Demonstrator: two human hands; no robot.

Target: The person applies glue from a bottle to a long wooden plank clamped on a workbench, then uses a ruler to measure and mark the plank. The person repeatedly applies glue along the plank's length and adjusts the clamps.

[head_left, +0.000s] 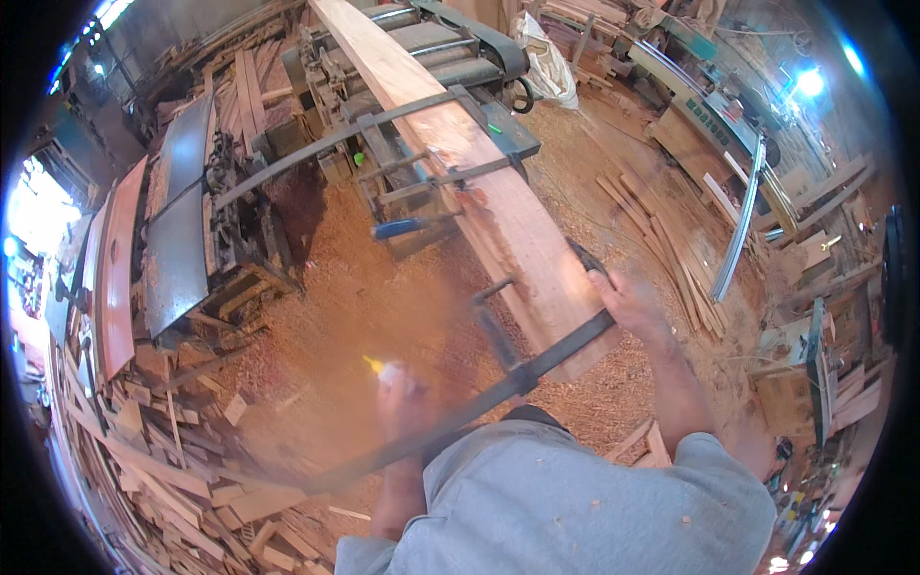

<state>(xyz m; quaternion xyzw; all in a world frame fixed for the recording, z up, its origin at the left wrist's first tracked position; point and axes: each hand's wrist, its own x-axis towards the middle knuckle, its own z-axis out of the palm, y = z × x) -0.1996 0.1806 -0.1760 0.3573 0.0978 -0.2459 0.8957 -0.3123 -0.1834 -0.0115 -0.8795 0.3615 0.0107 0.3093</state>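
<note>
A long pale wooden plank (537,235), apparently of boards laid together, runs from the top of the view down toward me. Bar clamps cross it: a near bar clamp (565,353) at its close end and a far bar clamp (407,110) further off. Another clamp with a blue handle (398,228) sits at its left side. My right hand (630,305) grips the plank's right edge beside the near clamp. Left of the plank, my left hand (395,407), blurred, is closed round a small white squeeze bottle with a yellow nozzle (373,364).
The plank's far part lies over a machine with rollers (422,48). At left stands a machine with metal tables (179,244). Wood offcuts (182,470) are heaped at lower left. Sawdust (335,297) covers the floor; thin strips (661,254) lie at right.
</note>
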